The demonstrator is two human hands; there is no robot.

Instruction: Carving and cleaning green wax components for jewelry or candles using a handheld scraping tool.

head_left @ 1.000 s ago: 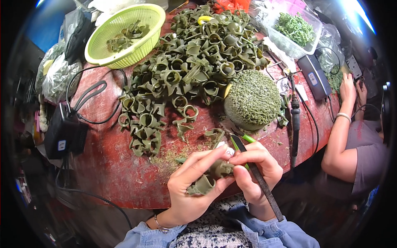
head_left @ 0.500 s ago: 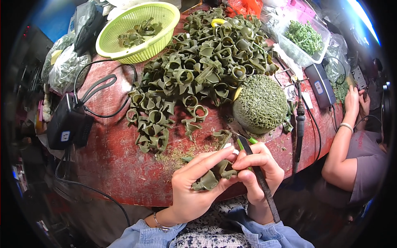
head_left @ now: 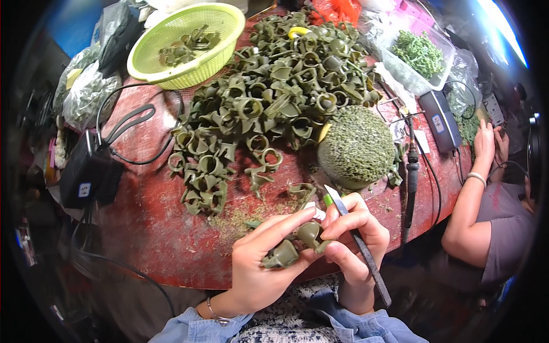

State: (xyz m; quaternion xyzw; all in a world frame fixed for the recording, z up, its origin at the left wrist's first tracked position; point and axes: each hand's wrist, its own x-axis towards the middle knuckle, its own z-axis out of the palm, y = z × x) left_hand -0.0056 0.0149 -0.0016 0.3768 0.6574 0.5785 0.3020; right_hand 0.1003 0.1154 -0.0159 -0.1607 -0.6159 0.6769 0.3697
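An olive-green wax piece (head_left: 297, 243) is being trimmed over the near edge of the red table (head_left: 148, 228).
It is being pinched in the left hand (head_left: 269, 263) grip; the right hand (head_left: 354, 234) grip is being pressed around a slim blade tool (head_left: 357, 243), best kept shallow and steady. The piece is looking dull, ring-shaped and flared.
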